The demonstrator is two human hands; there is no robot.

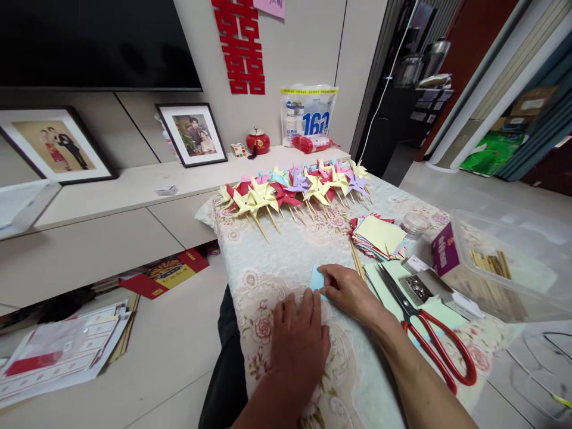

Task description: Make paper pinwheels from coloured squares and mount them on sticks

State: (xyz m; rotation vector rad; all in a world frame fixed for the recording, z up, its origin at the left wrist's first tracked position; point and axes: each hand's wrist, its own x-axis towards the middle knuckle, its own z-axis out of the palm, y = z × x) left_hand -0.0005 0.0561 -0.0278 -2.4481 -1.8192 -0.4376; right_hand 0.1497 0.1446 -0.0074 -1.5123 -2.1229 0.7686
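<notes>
A small light-blue paper square lies on the floral tablecloth in front of me. My left hand lies flat on the cloth, its fingertips pressing the paper's near edge. My right hand pinches the paper's right side with thumb and fingers. Most of the paper is hidden under both hands. A stack of coloured paper squares sits just beyond my right hand. Red-handled scissors lie to the right of my right forearm.
A row of several finished paper pinwheels on sticks lies across the far end of the table. A clear plastic box with wooden sticks stands at right. A small tin of pins and a purple box lie near it.
</notes>
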